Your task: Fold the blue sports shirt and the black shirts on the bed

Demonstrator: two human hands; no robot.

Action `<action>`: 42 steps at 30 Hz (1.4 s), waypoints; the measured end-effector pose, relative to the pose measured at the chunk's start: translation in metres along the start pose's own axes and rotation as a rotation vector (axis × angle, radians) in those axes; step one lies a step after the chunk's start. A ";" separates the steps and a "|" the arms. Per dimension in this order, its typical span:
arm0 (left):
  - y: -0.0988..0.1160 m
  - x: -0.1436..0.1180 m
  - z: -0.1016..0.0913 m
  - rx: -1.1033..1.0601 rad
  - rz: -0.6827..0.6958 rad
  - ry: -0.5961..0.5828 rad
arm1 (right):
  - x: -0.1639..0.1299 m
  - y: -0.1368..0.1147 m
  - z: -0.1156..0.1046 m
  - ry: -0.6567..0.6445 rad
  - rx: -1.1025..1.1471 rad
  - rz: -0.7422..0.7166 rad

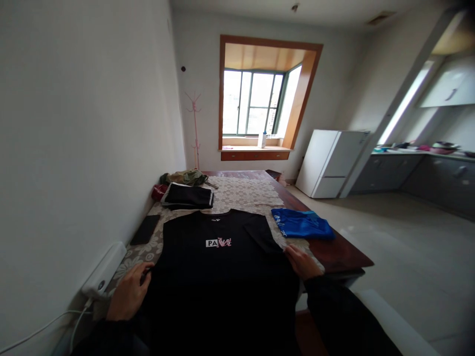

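A black T-shirt [222, 267] lies spread on the table, its collar toward the window and a white and pink print on its chest. My left hand [129, 290] pinches the shirt's left edge. At the right, my right hand [301, 260] grips the end of the sleeve, which lies out over the shirt's right side. The left sleeve does not show; it seems tucked under. The shirt's lower part runs out of view toward me.
A folded blue garment [302, 224] lies right of the shirt. Folded dark clothes [188, 196] and a camouflage cloth [185, 177] sit at the back left. A black phone-like slab [145, 230] and a white power strip [106, 267] are by the wall. The table edge [356, 257] is at right.
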State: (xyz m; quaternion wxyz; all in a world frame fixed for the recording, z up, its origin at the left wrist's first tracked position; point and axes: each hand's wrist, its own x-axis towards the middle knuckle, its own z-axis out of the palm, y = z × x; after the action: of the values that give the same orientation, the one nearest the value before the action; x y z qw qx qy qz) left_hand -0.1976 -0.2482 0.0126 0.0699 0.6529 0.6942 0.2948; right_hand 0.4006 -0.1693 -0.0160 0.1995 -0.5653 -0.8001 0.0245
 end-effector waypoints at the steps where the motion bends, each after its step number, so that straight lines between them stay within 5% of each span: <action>1: -0.001 -0.001 0.001 0.005 -0.003 0.004 | 0.001 0.000 0.000 0.001 0.006 0.004; 14: -0.002 0.001 0.002 0.048 0.062 -0.013 | -0.001 -0.015 -0.020 -0.088 -0.027 -0.097; 19: 0.015 0.013 0.009 0.070 0.137 -0.079 | 0.026 -0.029 -0.031 -0.157 -0.094 -0.083; 25: 0.061 0.070 0.054 0.158 0.100 -0.194 | 0.089 -0.066 0.019 -0.086 -0.080 0.048; 30: 0.065 0.091 0.085 0.348 -0.009 -0.169 | 0.105 -0.062 0.060 -0.199 -0.200 0.244; 42: 0.061 0.111 0.079 0.377 -0.088 -0.281 | 0.121 -0.059 0.062 -0.275 -0.209 0.411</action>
State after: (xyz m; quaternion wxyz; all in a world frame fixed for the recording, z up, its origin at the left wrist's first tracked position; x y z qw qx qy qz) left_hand -0.1221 -0.1198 0.0103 0.0556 0.6582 0.7482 0.0627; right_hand 0.2924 -0.0683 -0.0226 0.0202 -0.7247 -0.6863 0.0584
